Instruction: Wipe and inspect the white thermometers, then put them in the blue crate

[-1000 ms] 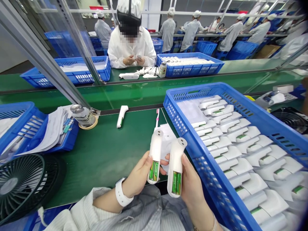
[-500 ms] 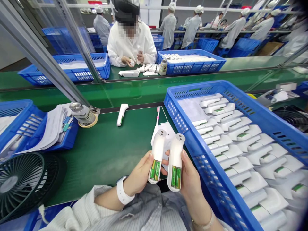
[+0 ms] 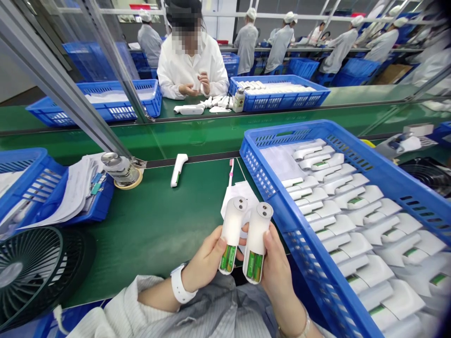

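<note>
My left hand grips a white infrared thermometer with its battery bay uncovered and green batteries showing. In my right hand is a second white thermometer, held beside the first, its green batteries also exposed. Both are held upright with their sensor ends up and the two round openings facing me. Behind them on the green bench lies a white cloth or sheet, partly hidden, with a pink-and-white toothbrush by it. Another thermometer lies alone farther left.
A blue crate full of thermometers stands at my right. At left are a metal-topped bottle on a tape roll, a blue bin with papers and a black fan. A co-worker sits across the line.
Both thermometers have shifted slightly lower and tipped, so their sensor ends face me more. Across the line, the co-worker's hands have moved a little. My grip on both stays.
</note>
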Demonstrator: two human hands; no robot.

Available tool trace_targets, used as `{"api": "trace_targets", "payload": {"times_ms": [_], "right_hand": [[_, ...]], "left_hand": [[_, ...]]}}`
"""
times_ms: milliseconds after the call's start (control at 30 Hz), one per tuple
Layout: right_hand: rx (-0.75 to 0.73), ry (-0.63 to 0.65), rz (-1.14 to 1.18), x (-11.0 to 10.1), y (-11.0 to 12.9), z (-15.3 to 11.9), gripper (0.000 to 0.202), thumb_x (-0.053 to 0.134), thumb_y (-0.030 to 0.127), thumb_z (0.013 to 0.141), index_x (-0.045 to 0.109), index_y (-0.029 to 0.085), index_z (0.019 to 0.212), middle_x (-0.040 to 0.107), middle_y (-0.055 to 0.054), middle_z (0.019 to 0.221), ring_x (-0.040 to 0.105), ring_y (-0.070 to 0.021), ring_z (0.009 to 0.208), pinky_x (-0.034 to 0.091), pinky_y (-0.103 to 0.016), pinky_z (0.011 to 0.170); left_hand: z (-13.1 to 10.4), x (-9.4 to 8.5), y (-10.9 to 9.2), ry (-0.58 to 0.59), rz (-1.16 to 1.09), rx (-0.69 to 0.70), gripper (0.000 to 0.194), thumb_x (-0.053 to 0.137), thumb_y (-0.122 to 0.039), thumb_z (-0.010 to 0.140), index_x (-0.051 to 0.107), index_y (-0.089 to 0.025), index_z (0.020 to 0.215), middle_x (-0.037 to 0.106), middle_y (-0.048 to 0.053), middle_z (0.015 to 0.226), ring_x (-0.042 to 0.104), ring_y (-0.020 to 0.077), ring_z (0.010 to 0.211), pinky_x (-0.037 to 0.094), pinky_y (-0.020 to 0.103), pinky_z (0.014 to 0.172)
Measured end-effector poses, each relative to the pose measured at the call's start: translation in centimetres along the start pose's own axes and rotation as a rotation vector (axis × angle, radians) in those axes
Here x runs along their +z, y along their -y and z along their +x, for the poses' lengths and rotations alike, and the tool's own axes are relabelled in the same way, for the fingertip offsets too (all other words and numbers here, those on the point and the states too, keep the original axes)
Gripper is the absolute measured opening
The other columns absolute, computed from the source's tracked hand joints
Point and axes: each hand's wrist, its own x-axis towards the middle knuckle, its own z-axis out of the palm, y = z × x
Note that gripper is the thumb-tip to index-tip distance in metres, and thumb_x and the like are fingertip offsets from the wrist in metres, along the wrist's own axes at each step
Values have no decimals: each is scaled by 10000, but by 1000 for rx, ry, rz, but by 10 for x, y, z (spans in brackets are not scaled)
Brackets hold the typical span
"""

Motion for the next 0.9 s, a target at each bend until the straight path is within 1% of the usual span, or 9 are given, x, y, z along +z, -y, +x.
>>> {"api": "trace_targets", "payload": {"times_ms": [167,300,367,500,600,667,800,833,900], "right_hand": [[-30,14,3,0,-2,-1,296,543,493,839,546,277,1041,585,-36,973,612,-198,700,484,-263,455],[-30,-42,52,5,-1,-5,305,575,488,815,553,297,1052,612,-32,948,595,-185,659,484,-278,476],[-28,-51,73,8,0,-8,315,602,498,792,559,299,1033,628,-36,953,600,-185,654,492,-287,489],[-25,-61,113,10,2,-13,345,663,516,738,575,299,991,645,-39,945,628,-207,672,516,-321,523],[-53,-67,109,9,3,-17,359,703,522,696,600,305,963,650,-30,889,631,-222,685,515,-326,517],[-70,-67,91,8,5,-20,345,703,526,696,616,320,958,651,-18,858,628,-221,688,513,-326,520],[-79,-78,36,4,1,-25,368,672,550,718,610,327,1004,660,-34,898,632,-245,722,531,-387,603],[-96,-93,16,3,-3,-26,386,669,550,722,602,317,1022,658,-45,920,632,-258,763,534,-407,649],[-157,-133,-33,1,-13,-26,410,654,528,747,574,298,1076,642,-62,997,613,-274,909,514,-433,791]], "left_hand": [[-4,-1,-3,50,69,69,489,355,-542,892,472,-187,1207,649,128,1093,660,183,792,506,245,598],[-5,-5,-2,64,130,80,535,343,-571,879,465,-192,1236,644,136,1114,657,201,804,506,284,638],[-5,-6,-3,71,161,99,539,337,-578,878,474,-195,1232,639,136,1126,659,206,804,502,290,640],[-7,-6,-7,93,212,159,546,339,-589,871,515,-186,1194,646,133,1105,661,208,799,499,297,659],[-10,-5,-12,108,228,156,564,338,-607,860,529,-191,1190,648,130,1093,658,224,822,488,311,682],[-11,-5,-15,118,250,159,582,331,-623,852,536,-194,1188,661,125,1049,655,232,822,477,315,686],[-13,-6,-18,133,344,189,601,296,-632,851,563,-192,1162,673,103,898,635,223,788,456,315,695],[-14,-5,-17,123,365,201,582,296,-615,862,566,-193,1158,666,99,892,624,218,792,453,316,707],[-14,-2,-12,97,360,231,525,345,-569,877,533,-200,1201,645,106,981,601,225,874,451,325,768]]}}
